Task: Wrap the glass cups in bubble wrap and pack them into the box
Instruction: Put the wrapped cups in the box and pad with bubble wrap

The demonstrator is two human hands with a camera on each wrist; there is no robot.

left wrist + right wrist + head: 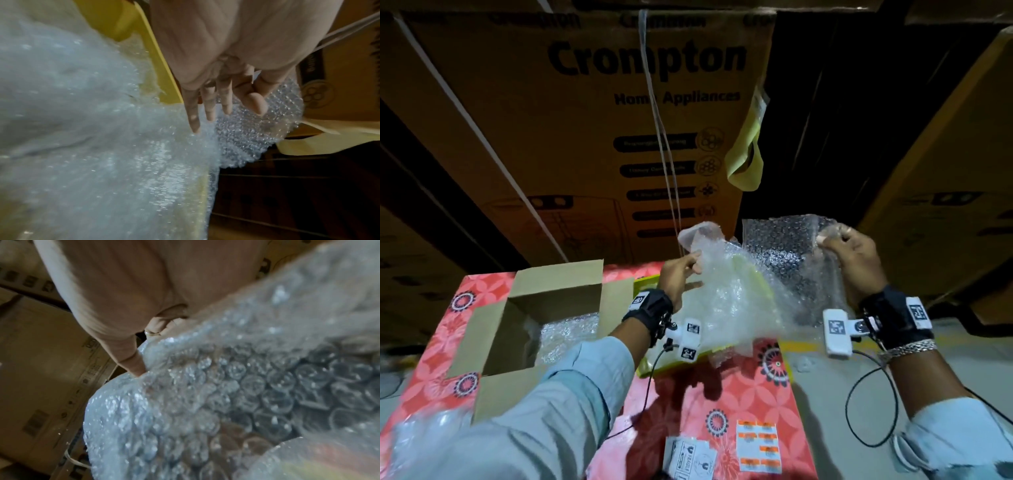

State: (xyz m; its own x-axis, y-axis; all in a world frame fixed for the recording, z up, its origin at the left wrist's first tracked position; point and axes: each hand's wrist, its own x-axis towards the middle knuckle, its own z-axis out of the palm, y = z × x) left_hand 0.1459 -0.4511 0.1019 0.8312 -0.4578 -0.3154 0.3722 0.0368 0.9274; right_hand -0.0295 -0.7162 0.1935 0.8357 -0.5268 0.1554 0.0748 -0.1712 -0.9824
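I hold a clear bubble wrap sheet (763, 274) up in the air between both hands. My left hand (697, 265) pinches its left edge, with the other fingers (209, 105) lying loosely straight against the wrap (144, 154). My right hand (828, 240) grips the upper right corner with curled fingers, and its thumb (137, 368) presses into the bubbles (236, 394). An open cardboard box (558, 277) stands at the left with a bubble-wrapped bundle (568, 337) inside. No bare glass cup shows.
A yellow tray (645, 284) lies under the hanging sheet on a red floral surface (722, 404). Large brown cartons (619, 120) rise close behind, with white straps (664, 137) and loose yellow tape (746, 161) hanging. Printed labels (756, 445) lie near the front edge.
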